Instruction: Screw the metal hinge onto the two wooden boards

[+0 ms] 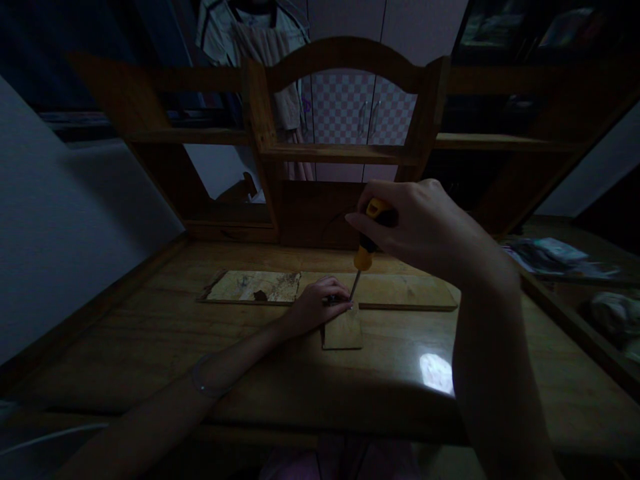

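My right hand point(417, 230) is closed round the yellow and black handle of a screwdriver point(367, 248), held upright with its tip down at the near edge of a long wooden board point(400, 291). My left hand point(319, 305) rests on the desk, its fingers pinched together at the screwdriver's tip, where a small dark piece sits that I cannot make out. A small wooden piece point(343, 331) lies just below the tip, butting against the long board. A thin bangle is on my left forearm.
The work lies on a glossy wooden desk point(250, 373) with a wooden shelf unit point(345, 147) at its back. Papers and clutter point(550, 257) lie at the right. A pale wall is at the left. The room is dim.
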Demonstrator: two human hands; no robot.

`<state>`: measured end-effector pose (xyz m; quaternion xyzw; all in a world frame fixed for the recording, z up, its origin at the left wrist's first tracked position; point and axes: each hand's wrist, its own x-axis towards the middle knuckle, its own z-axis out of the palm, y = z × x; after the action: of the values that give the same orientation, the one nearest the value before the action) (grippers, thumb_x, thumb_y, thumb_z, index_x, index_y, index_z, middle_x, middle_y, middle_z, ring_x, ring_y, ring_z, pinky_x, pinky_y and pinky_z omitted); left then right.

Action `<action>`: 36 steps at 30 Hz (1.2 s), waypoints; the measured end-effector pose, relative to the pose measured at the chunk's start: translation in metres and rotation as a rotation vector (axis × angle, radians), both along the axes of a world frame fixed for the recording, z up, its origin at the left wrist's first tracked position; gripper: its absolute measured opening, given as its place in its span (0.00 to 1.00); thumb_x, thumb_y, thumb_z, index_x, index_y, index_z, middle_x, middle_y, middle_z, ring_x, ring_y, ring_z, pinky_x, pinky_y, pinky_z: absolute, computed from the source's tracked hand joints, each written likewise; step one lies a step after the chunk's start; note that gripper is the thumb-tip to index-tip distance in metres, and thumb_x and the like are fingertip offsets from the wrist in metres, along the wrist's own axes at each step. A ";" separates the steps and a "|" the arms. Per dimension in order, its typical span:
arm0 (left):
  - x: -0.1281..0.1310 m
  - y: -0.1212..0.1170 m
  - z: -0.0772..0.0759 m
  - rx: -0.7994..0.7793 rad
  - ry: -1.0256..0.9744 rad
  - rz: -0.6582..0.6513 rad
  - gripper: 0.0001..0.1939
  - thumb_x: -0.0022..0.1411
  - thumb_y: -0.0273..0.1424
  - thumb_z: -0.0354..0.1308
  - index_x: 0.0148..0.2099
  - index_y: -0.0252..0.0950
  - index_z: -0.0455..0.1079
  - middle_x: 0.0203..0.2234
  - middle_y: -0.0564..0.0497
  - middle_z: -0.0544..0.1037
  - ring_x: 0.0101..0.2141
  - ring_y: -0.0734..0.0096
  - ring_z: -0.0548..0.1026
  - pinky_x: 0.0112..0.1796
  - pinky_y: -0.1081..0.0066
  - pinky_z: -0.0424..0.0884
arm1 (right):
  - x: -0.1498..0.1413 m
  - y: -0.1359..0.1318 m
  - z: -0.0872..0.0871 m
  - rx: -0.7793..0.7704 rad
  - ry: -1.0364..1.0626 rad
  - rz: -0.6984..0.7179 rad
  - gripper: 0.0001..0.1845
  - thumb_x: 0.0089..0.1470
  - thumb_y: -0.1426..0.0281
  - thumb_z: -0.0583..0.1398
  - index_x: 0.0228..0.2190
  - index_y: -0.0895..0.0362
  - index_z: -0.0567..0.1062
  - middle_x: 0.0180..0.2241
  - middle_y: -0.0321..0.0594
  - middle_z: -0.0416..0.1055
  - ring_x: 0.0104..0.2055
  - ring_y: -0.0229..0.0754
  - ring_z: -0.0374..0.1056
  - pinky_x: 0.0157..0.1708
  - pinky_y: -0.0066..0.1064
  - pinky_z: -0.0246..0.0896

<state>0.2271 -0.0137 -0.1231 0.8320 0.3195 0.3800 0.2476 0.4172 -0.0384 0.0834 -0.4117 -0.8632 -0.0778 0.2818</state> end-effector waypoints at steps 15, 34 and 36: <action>0.001 0.000 0.001 0.024 0.020 -0.003 0.04 0.62 0.30 0.61 0.39 0.35 0.75 0.36 0.47 0.75 0.39 0.67 0.73 0.41 0.68 0.69 | 0.000 -0.001 0.000 -0.052 -0.043 0.014 0.07 0.57 0.67 0.57 0.36 0.55 0.74 0.31 0.40 0.71 0.34 0.43 0.66 0.33 0.31 0.53; 0.001 -0.003 0.004 0.030 0.039 0.007 0.02 0.61 0.27 0.61 0.37 0.35 0.73 0.35 0.48 0.74 0.38 0.68 0.72 0.41 0.70 0.68 | -0.009 -0.004 -0.003 -0.017 -0.038 -0.007 0.12 0.58 0.65 0.58 0.43 0.54 0.73 0.32 0.41 0.71 0.37 0.47 0.67 0.35 0.33 0.54; 0.001 -0.003 0.004 0.030 0.040 0.009 0.02 0.61 0.27 0.61 0.37 0.35 0.73 0.35 0.49 0.74 0.39 0.68 0.72 0.41 0.69 0.67 | -0.011 -0.001 -0.006 0.011 -0.041 -0.023 0.12 0.59 0.64 0.58 0.43 0.54 0.72 0.32 0.41 0.71 0.36 0.47 0.67 0.34 0.33 0.54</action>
<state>0.2281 -0.0162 -0.1194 0.8415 0.3224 0.3692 0.2270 0.4062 -0.0391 0.0774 -0.4185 -0.8634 -0.0942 0.2655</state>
